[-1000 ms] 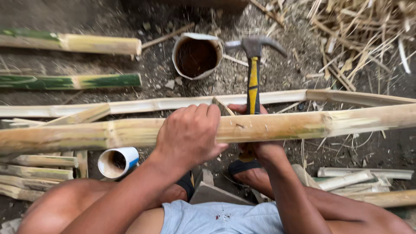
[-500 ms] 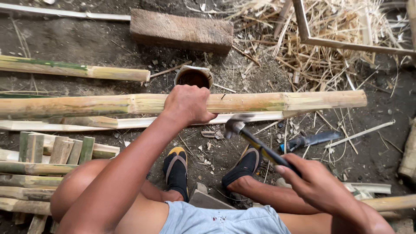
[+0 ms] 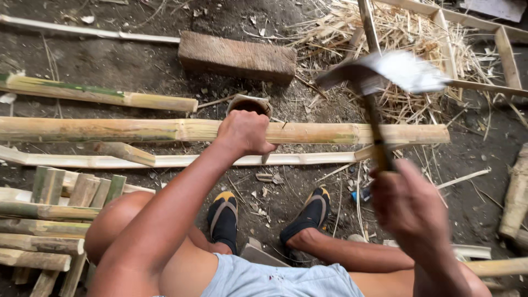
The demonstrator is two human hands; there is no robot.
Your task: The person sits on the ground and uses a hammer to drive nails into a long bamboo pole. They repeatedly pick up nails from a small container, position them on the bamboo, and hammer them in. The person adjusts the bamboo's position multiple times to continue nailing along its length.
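Blurring with motion, the hammer [image 3: 379, 82] is hard to read: its claw head shows as a pale smear, and the lower handle vanishes into the right hand [image 3: 410, 206], whose grip is wrapped tight around it, raised near the lens. Nearest the viewer, the grey shorts [image 3: 280, 280] and both bare thighs are cut off by the bottom edge. Two feet in black-and-yellow sandals [image 3: 223, 220] rest on the dirt floor [image 3: 110, 60]. Beyond them, the left hand [image 3: 245, 132] presses its grip closed over one long bamboo pole [image 3: 341, 133], lying crosswise on the floor and running out of view at the left edge. A small cut bamboo ring [image 3: 248, 103] sits just behind that hand, half hidden by it. At the left edge lies a stack of split bamboo pieces [image 3: 49, 220], too overlapped to count. Farther off lie one wooden block [image 3: 236, 56] and straw [image 3: 352, 33].
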